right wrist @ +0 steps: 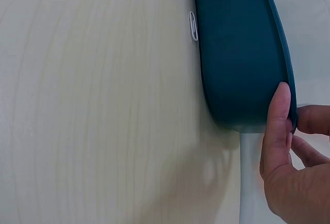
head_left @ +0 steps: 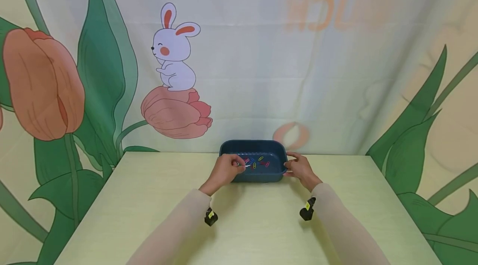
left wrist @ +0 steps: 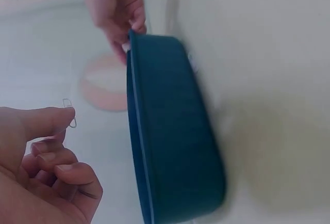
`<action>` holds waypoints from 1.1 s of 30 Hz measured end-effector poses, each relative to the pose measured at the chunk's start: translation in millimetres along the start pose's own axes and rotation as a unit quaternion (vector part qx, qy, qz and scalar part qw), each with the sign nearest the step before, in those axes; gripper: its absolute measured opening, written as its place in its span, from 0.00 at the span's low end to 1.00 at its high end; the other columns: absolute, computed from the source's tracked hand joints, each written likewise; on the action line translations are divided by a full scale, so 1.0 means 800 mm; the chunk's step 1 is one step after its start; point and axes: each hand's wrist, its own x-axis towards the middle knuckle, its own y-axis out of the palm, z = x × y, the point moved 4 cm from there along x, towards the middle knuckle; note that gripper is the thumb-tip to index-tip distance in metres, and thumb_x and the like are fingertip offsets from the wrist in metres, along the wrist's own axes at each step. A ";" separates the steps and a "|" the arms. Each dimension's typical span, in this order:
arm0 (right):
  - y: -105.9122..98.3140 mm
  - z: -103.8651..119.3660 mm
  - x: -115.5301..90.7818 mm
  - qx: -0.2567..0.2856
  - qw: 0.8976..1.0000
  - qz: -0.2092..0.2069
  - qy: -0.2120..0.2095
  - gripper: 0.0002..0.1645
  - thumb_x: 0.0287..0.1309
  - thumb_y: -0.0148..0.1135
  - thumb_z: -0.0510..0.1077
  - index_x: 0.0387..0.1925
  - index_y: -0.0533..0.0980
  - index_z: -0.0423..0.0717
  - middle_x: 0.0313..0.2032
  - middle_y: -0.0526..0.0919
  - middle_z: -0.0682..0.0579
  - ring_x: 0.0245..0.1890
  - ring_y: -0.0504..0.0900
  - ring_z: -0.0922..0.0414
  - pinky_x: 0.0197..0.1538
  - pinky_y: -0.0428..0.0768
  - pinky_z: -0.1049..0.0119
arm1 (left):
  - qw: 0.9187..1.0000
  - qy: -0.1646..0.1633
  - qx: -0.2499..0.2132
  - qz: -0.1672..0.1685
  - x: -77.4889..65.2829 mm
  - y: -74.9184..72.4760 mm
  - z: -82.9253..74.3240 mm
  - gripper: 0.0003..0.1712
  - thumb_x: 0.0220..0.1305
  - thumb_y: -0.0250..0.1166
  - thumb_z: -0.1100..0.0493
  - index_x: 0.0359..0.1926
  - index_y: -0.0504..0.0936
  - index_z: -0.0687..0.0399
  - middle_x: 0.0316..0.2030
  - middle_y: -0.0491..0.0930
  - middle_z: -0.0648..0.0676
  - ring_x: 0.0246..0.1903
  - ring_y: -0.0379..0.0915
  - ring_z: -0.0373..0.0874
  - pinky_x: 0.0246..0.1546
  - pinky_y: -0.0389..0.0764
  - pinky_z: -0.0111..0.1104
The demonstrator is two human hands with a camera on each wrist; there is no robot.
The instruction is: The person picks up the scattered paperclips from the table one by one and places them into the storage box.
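Observation:
A dark blue plastic basin stands on the table, with several coloured paper clips scattered on its floor. Over its left end, my left hand pinches a single paper clip between thumb and forefinger. The other fingers of that hand are curled in. My right hand grips the rim at the opposite end. In the right wrist view, the thumb of this hand lies along the outer wall and a finger sits on the inner side.
A white paper clip lies on the pale wooden table, close against the basin's near side. Behind the table hangs a curtain printed with tulips and a rabbit. The basin is near the table's back edge.

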 end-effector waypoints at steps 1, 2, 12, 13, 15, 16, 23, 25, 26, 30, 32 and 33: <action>0.000 0.000 0.001 0.001 1.000 0.000 0.000 0.34 0.65 0.53 0.35 0.71 0.63 0.48 0.51 0.74 0.40 0.52 0.80 0.42 0.42 0.87 0.61 | 1.000 0.001 0.000 -0.005 0.003 -0.003 -0.001 0.03 0.62 0.69 0.59 0.34 0.85 0.53 0.15 0.65 0.47 0.15 0.57 0.40 0.20 0.60 0.30; 0.000 -0.001 0.001 0.001 1.000 0.000 0.000 0.34 0.65 0.53 0.35 0.71 0.63 0.48 0.51 0.74 0.40 0.52 0.80 0.42 0.42 0.87 0.61 | 1.000 0.001 -0.001 -0.007 0.005 -0.006 -0.001 0.03 0.61 0.69 0.59 0.34 0.85 0.53 0.15 0.65 0.47 0.15 0.57 0.40 0.20 0.60 0.31; -0.002 -0.005 0.005 0.004 1.000 -0.006 0.005 0.33 0.64 0.54 0.34 0.70 0.64 0.49 0.51 0.74 0.40 0.50 0.81 0.43 0.42 0.87 0.61 | 1.000 -0.014 -0.005 -0.024 0.031 -0.015 -0.005 0.04 0.61 0.69 0.59 0.35 0.84 0.54 0.16 0.67 0.48 0.16 0.59 0.41 0.22 0.64 0.32; -0.003 -0.006 0.005 0.004 1.000 -0.006 0.006 0.33 0.64 0.54 0.35 0.70 0.64 0.49 0.51 0.74 0.39 0.50 0.81 0.43 0.41 0.87 0.62 | 1.000 -0.013 -0.004 -0.025 0.034 -0.015 -0.006 0.04 0.61 0.69 0.59 0.35 0.84 0.54 0.16 0.68 0.48 0.16 0.60 0.41 0.22 0.64 0.32; -0.002 -0.006 0.006 0.003 1.000 -0.005 0.006 0.33 0.65 0.54 0.35 0.71 0.64 0.49 0.52 0.74 0.39 0.51 0.80 0.42 0.42 0.87 0.62 | 1.000 -0.012 -0.005 -0.029 0.040 -0.014 -0.008 0.03 0.61 0.68 0.59 0.35 0.84 0.54 0.16 0.68 0.48 0.16 0.60 0.41 0.23 0.66 0.32; -0.002 -0.006 0.006 0.003 1.000 -0.005 0.006 0.33 0.65 0.54 0.35 0.71 0.64 0.50 0.53 0.74 0.39 0.51 0.80 0.42 0.42 0.87 0.62 | 0.999 -0.013 -0.005 -0.029 0.043 -0.013 -0.009 0.03 0.62 0.68 0.59 0.35 0.84 0.54 0.16 0.68 0.48 0.16 0.61 0.41 0.23 0.66 0.32; -0.001 -0.005 0.005 0.003 1.000 -0.007 0.008 0.33 0.65 0.54 0.35 0.70 0.64 0.50 0.52 0.75 0.39 0.49 0.81 0.45 0.45 0.86 0.58 | 0.999 -0.033 -0.017 -0.025 0.060 -0.005 -0.014 0.04 0.62 0.67 0.60 0.36 0.84 0.55 0.16 0.68 0.48 0.16 0.61 0.42 0.23 0.67 0.32; -0.001 -0.004 0.005 0.005 1.000 -0.008 0.008 0.33 0.65 0.54 0.35 0.70 0.64 0.51 0.51 0.75 0.40 0.48 0.81 0.45 0.46 0.86 0.57 | 0.999 -0.039 -0.020 -0.025 0.065 -0.003 -0.012 0.04 0.63 0.67 0.60 0.37 0.84 0.56 0.17 0.68 0.48 0.17 0.61 0.42 0.24 0.66 0.32; -0.001 -0.004 0.005 0.005 1.000 -0.009 0.009 0.33 0.65 0.54 0.35 0.70 0.64 0.51 0.51 0.75 0.40 0.48 0.81 0.45 0.47 0.86 0.56 | 0.999 -0.043 -0.024 -0.024 0.067 -0.002 -0.010 0.04 0.63 0.67 0.60 0.37 0.84 0.56 0.17 0.68 0.48 0.17 0.61 0.42 0.24 0.66 0.32; -0.001 -0.005 0.006 0.006 1.000 -0.010 0.010 0.33 0.65 0.54 0.35 0.70 0.64 0.51 0.49 0.75 0.42 0.49 0.81 0.45 0.49 0.85 0.54 | 0.997 -0.063 -0.036 -0.024 0.074 0.002 -0.002 0.04 0.62 0.67 0.59 0.37 0.84 0.55 0.19 0.69 0.48 0.18 0.62 0.42 0.23 0.66 0.32; -0.001 -0.004 0.005 0.006 1.000 -0.009 0.011 0.33 0.65 0.54 0.35 0.70 0.64 0.51 0.48 0.75 0.42 0.49 0.81 0.45 0.49 0.85 0.54 | 0.996 -0.072 -0.040 -0.024 0.076 0.004 0.001 0.05 0.62 0.67 0.59 0.37 0.85 0.55 0.19 0.70 0.49 0.19 0.62 0.42 0.24 0.66 0.32; -0.002 -0.004 0.005 0.005 1.000 -0.009 0.011 0.33 0.65 0.54 0.35 0.70 0.64 0.51 0.48 0.75 0.42 0.48 0.81 0.45 0.48 0.85 0.55 | 0.996 -0.076 -0.044 -0.023 0.077 0.005 0.002 0.06 0.63 0.67 0.58 0.38 0.85 0.56 0.20 0.71 0.49 0.19 0.63 0.42 0.24 0.67 0.32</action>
